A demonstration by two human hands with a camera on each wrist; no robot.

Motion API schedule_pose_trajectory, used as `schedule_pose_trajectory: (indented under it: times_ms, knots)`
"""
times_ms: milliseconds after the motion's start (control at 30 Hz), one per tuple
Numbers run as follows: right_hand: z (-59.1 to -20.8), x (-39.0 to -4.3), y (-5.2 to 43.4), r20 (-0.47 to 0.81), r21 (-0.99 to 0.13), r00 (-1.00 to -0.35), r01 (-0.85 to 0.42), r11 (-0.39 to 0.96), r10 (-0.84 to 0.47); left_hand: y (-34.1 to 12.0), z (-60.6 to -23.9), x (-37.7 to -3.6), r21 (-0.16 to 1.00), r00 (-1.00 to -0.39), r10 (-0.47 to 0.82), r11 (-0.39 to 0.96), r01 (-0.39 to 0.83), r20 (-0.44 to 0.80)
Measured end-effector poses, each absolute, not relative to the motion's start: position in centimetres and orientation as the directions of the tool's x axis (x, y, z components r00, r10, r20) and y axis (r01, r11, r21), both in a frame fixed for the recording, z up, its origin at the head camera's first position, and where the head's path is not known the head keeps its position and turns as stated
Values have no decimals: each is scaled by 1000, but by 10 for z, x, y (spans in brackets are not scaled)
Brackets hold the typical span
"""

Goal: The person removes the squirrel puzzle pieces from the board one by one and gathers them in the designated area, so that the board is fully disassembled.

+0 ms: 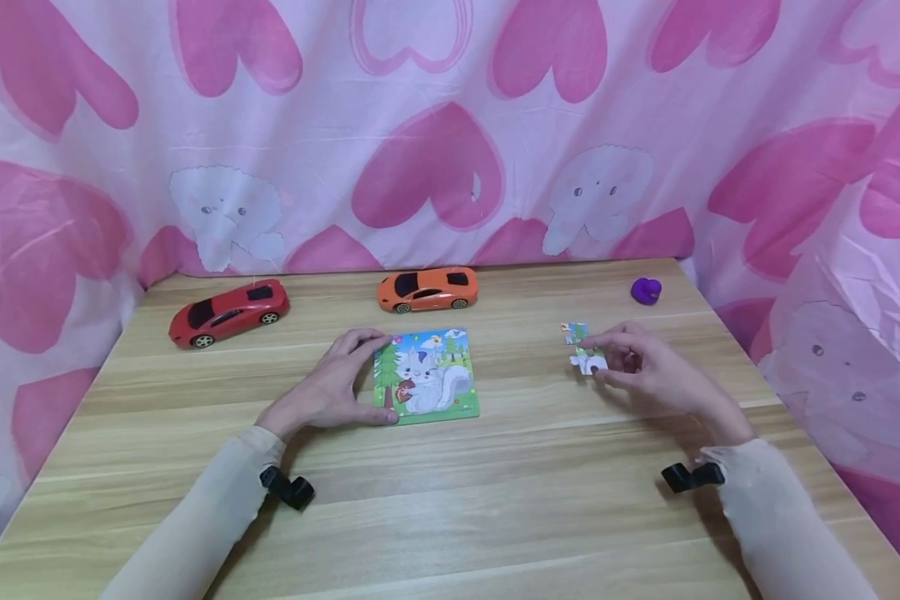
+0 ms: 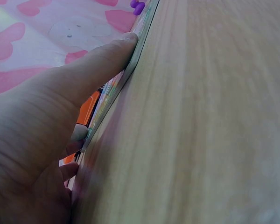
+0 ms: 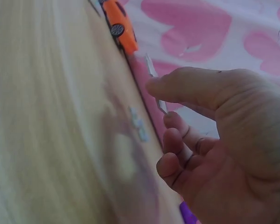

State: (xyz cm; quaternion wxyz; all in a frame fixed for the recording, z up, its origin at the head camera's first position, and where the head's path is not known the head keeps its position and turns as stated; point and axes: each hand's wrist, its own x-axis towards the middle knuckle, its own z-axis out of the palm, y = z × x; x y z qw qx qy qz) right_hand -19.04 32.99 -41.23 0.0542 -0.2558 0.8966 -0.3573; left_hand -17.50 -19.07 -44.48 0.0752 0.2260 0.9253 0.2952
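My right hand [image 1: 645, 367] pinches a puzzle piece [image 1: 588, 362]; my left hand [image 1: 333, 383] braces the puzzle board [image 1: 427, 375], fingers straight. I judge the thin piece could slip.

We wear long, close-fitting sleeves of a pale cream fabric on both arms, smooth and without pattern, each ending in a soft cuff at the wrist. The left sleeve [image 1: 195, 525] and the right sleeve [image 1: 787, 525] look alike. At each cuff sits a small black clip-like mount: one by the left wrist [image 1: 288, 487], one by the right [image 1: 692, 477]. Our left hand [image 1: 330, 387] and right hand [image 1: 648, 371] are bare, with no rings or watch showing.
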Motion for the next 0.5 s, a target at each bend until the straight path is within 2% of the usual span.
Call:
schedule_pose_trajectory:
  times_ms: [200,500]
  knots:
    - [-424,-190,337,-9,-706,-875,-337,623,-484,-190,-445,-175,580,-885,465,723,375,-7]
    - [-429,-191,337,-37,-695,-875,-325,641,-483,-190,-443,-174,585,-891,452,732,349,-34]
